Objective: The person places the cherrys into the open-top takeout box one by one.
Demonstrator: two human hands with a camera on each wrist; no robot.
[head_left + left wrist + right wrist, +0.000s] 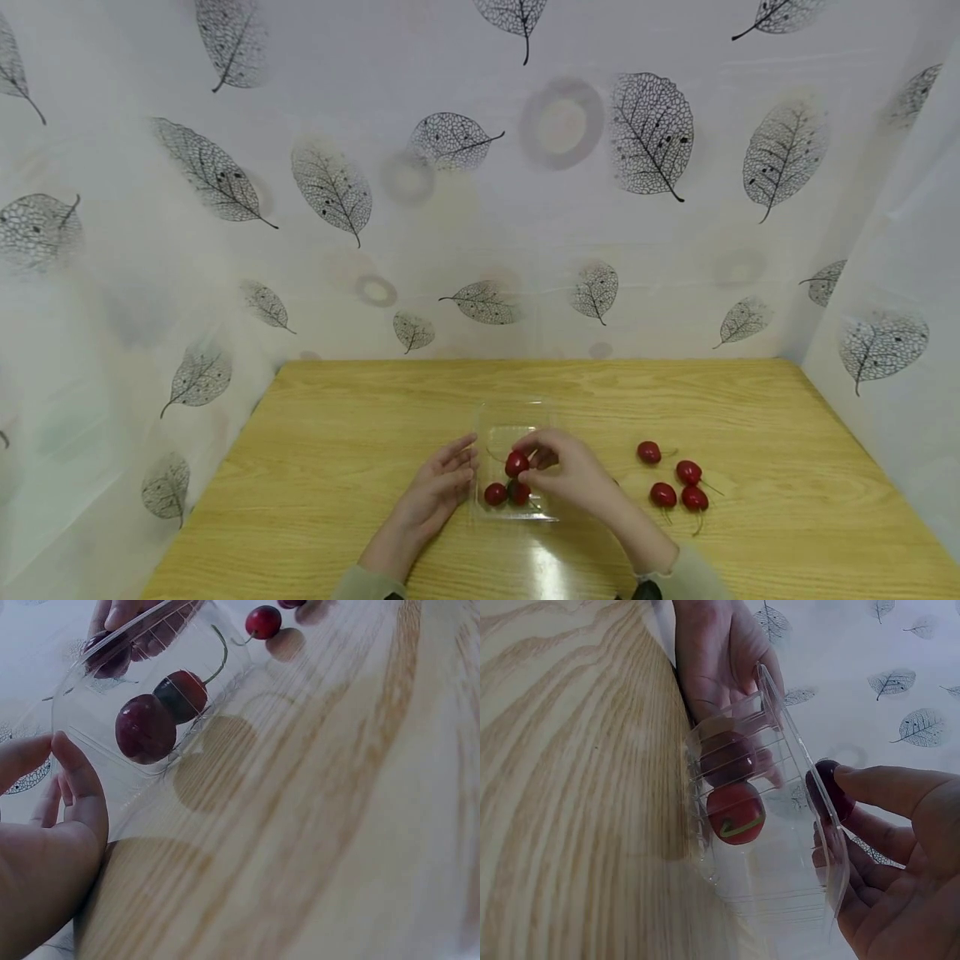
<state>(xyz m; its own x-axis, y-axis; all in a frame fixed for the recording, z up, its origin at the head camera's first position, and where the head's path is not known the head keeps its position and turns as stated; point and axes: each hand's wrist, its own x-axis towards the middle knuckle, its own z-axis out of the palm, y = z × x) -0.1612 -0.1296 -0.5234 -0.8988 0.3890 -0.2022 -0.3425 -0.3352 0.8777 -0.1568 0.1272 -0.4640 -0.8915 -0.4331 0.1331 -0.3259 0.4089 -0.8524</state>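
Observation:
A clear plastic box point(517, 517) stands on the table in front of the person. The right hand point(566, 471) pinches a dark red cherry point(516, 463) between thumb and fingers, by the box's rim point(801, 746) in the right wrist view. Inside, two cherries lie side by side near the front: one plain red point(495, 495), the other point(182, 696) with a dark patch and a green stem. At the box's left side is the left hand point(442, 483), fingers extended, fingertips right at the rim in the left wrist view.
To the right of the box, several loose cherries point(663, 495) with stems lie on the wood-grain table point(337, 433). A pale curtain point(465, 225) printed with leaves hangs behind the table and along both sides.

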